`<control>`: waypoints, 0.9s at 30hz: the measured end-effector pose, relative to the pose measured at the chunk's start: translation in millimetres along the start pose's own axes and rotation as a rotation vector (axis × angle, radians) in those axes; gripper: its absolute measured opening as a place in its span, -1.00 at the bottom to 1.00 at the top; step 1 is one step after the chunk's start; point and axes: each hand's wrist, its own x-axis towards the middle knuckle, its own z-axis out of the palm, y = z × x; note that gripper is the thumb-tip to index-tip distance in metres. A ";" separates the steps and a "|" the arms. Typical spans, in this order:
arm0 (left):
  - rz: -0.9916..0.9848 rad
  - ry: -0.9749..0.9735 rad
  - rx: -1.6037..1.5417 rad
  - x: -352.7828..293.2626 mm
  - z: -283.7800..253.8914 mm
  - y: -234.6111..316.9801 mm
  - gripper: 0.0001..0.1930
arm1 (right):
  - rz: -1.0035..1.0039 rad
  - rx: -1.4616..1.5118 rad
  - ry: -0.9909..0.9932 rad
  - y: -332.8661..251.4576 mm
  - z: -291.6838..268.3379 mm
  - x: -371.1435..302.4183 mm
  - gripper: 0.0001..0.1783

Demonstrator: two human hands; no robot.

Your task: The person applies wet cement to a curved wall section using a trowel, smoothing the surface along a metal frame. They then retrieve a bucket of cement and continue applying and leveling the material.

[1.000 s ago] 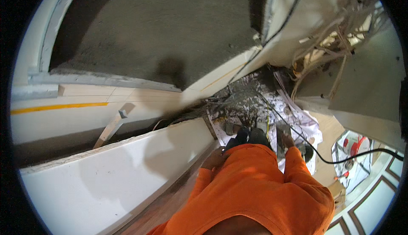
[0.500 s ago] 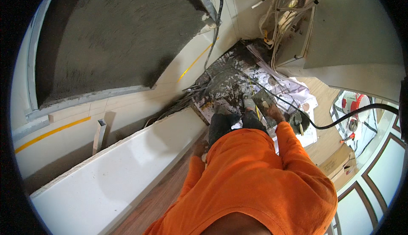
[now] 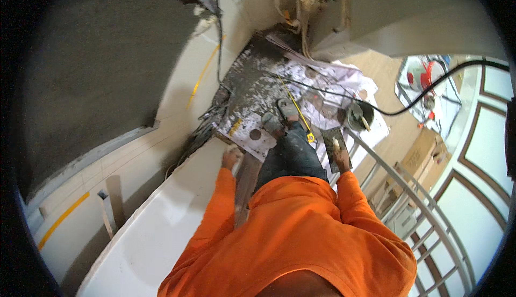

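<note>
My right hand (image 3: 340, 160) grips a plastering trowel (image 3: 335, 145), held low beside my leg. My left hand (image 3: 231, 157) rests flat on the white ledge (image 3: 161, 232). Wet mortar could slide off if the blade tilts.

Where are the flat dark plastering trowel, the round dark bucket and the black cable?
flat dark plastering trowel (image 3: 334, 142), head view, middle of the blade.
round dark bucket (image 3: 359, 116), head view, on its rim.
black cable (image 3: 430, 86), head view, on its curved run.
</note>
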 end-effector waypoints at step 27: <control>0.407 -0.236 1.624 -16.3 235.5 -39.4 -0.50 | 0.565 0.426 0.144 234.7 221.9 181.3 -0.58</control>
